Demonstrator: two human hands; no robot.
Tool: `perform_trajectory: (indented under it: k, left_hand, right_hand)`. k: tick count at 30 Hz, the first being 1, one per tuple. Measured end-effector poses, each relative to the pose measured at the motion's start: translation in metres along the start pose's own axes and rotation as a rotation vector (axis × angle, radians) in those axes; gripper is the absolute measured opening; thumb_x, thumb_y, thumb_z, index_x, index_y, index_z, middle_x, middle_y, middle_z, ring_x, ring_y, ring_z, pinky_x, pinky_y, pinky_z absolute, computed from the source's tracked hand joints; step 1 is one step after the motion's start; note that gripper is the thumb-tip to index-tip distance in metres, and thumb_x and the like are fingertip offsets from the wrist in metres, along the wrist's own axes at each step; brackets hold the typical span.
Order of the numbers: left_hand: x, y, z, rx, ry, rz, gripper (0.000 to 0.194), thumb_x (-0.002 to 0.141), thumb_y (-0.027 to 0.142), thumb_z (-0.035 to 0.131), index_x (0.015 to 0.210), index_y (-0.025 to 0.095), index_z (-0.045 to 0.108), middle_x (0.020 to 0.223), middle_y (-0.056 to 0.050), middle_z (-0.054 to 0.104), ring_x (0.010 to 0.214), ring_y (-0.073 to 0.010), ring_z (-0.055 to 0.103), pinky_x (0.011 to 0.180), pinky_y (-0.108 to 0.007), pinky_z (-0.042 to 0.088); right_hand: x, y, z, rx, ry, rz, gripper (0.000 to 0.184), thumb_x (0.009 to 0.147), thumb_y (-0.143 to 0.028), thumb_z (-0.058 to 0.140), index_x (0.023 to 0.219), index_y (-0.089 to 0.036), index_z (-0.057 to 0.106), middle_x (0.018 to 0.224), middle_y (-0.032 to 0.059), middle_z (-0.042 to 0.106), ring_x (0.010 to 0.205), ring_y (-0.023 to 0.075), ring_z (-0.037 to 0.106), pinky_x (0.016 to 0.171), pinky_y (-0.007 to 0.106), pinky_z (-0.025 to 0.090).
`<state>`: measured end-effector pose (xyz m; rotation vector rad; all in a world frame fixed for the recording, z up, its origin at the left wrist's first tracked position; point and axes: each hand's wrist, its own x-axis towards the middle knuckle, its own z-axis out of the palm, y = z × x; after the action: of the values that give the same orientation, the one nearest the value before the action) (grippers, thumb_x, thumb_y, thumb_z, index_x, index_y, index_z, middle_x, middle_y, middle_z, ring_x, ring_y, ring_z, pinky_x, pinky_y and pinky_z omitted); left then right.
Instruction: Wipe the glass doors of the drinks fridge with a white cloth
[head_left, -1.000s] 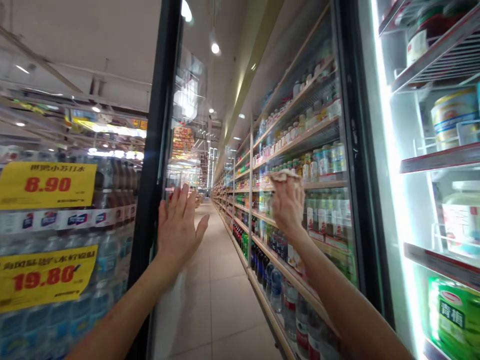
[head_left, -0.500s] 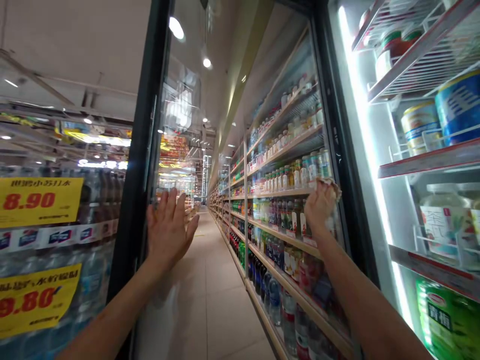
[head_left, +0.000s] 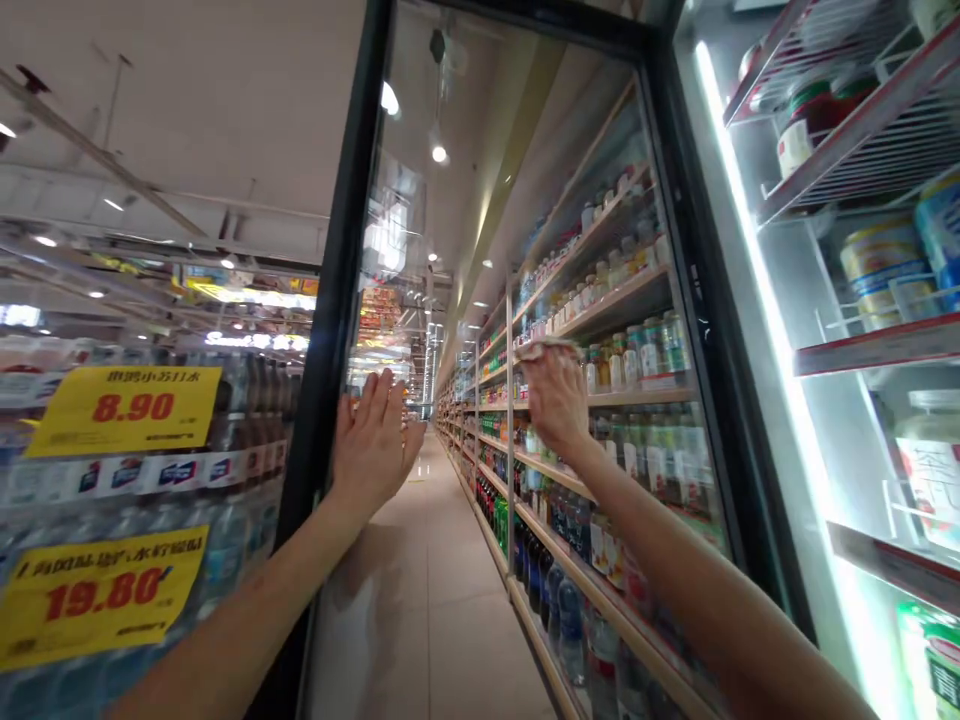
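Observation:
In front of me stands a glass door point(head_left: 420, 640) in a black frame point(head_left: 346, 250), swung out from a lit drinks cooler. My left hand point(head_left: 376, 435) lies flat on the glass near the door's left edge, fingers stretched out. Against the middle of the pane, my right hand point(head_left: 556, 400) presses a crumpled cloth point(head_left: 551, 348), which shows above the fingertips; the rest of it is hidden beneath the hand. Shelves of bottles point(head_left: 570, 610) show in the glass.
At right, the cooler's wire shelves point(head_left: 877, 352) hold cans point(head_left: 885, 265), jars and bottles beside a bright light strip point(head_left: 739, 200). Stacked packs of bottled drinks point(head_left: 232, 540) with yellow price signs point(head_left: 127, 410) stand close at left. A tiled floor point(head_left: 450, 560) shows at the centre.
My right hand has moved the cloth left across the glass, from near the right frame to the middle. My left hand stays flat on the door; the view has shifted slightly.

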<state>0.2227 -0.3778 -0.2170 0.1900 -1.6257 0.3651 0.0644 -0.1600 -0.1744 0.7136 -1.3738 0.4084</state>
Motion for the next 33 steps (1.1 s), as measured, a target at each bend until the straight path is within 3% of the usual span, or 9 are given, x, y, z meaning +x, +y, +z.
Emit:
perform_trajectory:
  k: [3, 6, 8, 15, 21, 26, 28, 31, 33]
  left_hand:
    - [0.003, -0.005, -0.008, -0.001, 0.02, 0.015, 0.058, 0.085, 0.042, 0.032, 0.136, 0.014, 0.027, 0.144, -0.012, 0.028, 0.135, -0.0228, 0.019, 0.109, -0.046, 0.011]
    - [0.01, -0.014, -0.019, 0.014, 0.041, 0.016, 0.058, 0.085, 0.042, 0.032, 0.136, 0.014, 0.027, 0.144, -0.012, 0.026, 0.135, -0.0222, 0.018, 0.109, -0.046, 0.009]
    - [0.015, -0.02, -0.025, 0.019, 0.056, -0.004, 0.058, 0.086, 0.043, 0.031, 0.136, 0.013, 0.027, 0.145, -0.012, 0.025, 0.136, -0.022, 0.017, 0.11, -0.045, 0.008]
    - [0.021, -0.035, -0.034, 0.025, 0.064, -0.072, 0.058, 0.086, 0.043, 0.03, 0.135, 0.013, 0.027, 0.145, -0.012, 0.023, 0.136, -0.0227, 0.015, 0.109, -0.046, 0.007]
    - [0.025, -0.045, -0.038, 0.016, 0.061, -0.096, 0.059, 0.086, 0.045, 0.028, 0.136, 0.014, 0.026, 0.146, -0.011, 0.023, 0.136, -0.0228, 0.016, 0.109, -0.046, 0.008]
    - [0.03, -0.051, -0.044, 0.001, 0.099, -0.134, 0.059, 0.087, 0.045, 0.026, 0.135, 0.012, 0.028, 0.146, -0.011, 0.023, 0.136, -0.0218, 0.016, 0.11, -0.043, 0.008]
    - [0.03, -0.053, -0.046, 0.007, 0.092, -0.132, 0.059, 0.087, 0.045, 0.026, 0.135, 0.012, 0.027, 0.146, -0.011, 0.022, 0.136, -0.0217, 0.016, 0.11, -0.044, 0.008]
    - [0.029, -0.052, -0.045, 0.011, 0.066, -0.129, 0.059, 0.087, 0.046, 0.025, 0.136, 0.013, 0.025, 0.147, -0.011, 0.02, 0.136, -0.0218, 0.016, 0.11, -0.044, 0.008]
    - [0.028, -0.049, -0.042, 0.007, 0.064, -0.141, 0.059, 0.087, 0.045, 0.026, 0.136, 0.014, 0.025, 0.146, -0.011, 0.021, 0.136, -0.0219, 0.016, 0.11, -0.044, 0.007]
  right_hand:
    - [0.012, -0.023, 0.001, 0.037, -0.054, -0.158, 0.043, 0.084, -0.027, 0.038, 0.126, -0.03, 0.047, 0.137, -0.0001, 0.04, 0.129, 0.023, 0.027, 0.105, 0.042, 0.024]
    - [0.04, -0.019, 0.002, 0.005, 0.046, 0.214, 0.044, 0.086, -0.025, 0.033, 0.129, -0.023, 0.044, 0.138, 0.0089, 0.036, 0.127, 0.0293, 0.03, 0.1, 0.051, 0.027]
    - [0.057, -0.025, 0.006, 0.014, 0.059, 0.311, 0.045, 0.087, -0.025, 0.031, 0.131, -0.019, 0.041, 0.14, 0.0126, 0.033, 0.126, 0.0327, 0.029, 0.098, 0.055, 0.027]
    - [0.061, -0.1, 0.017, 0.14, -0.146, -0.439, 0.042, 0.087, -0.032, 0.039, 0.128, -0.03, 0.043, 0.14, -0.0017, 0.037, 0.132, 0.023, 0.021, 0.108, 0.045, 0.019]
    - [0.087, -0.109, 0.023, 0.157, 0.006, 0.05, 0.043, 0.087, -0.028, 0.036, 0.13, -0.025, 0.041, 0.142, 0.0044, 0.033, 0.132, 0.0308, 0.019, 0.103, 0.055, 0.022]
    - [0.069, -0.156, 0.025, 0.242, -0.124, -0.499, 0.04, 0.088, -0.031, 0.035, 0.127, -0.026, 0.044, 0.139, -0.0001, 0.038, 0.132, 0.0241, 0.02, 0.107, 0.048, 0.02]
    - [0.068, -0.154, 0.024, 0.231, -0.12, -0.414, 0.041, 0.089, -0.031, 0.035, 0.128, -0.025, 0.043, 0.139, 0.0009, 0.038, 0.132, 0.025, 0.021, 0.107, 0.05, 0.02]
    - [0.072, -0.138, 0.022, 0.184, -0.044, -0.019, 0.042, 0.089, -0.029, 0.034, 0.129, -0.024, 0.042, 0.141, 0.0047, 0.035, 0.132, 0.0303, 0.02, 0.104, 0.055, 0.021]
    - [0.066, -0.135, 0.02, 0.179, -0.022, -0.006, 0.041, 0.089, -0.029, 0.034, 0.128, -0.025, 0.044, 0.141, 0.004, 0.034, 0.132, 0.0308, 0.019, 0.104, 0.055, 0.021]
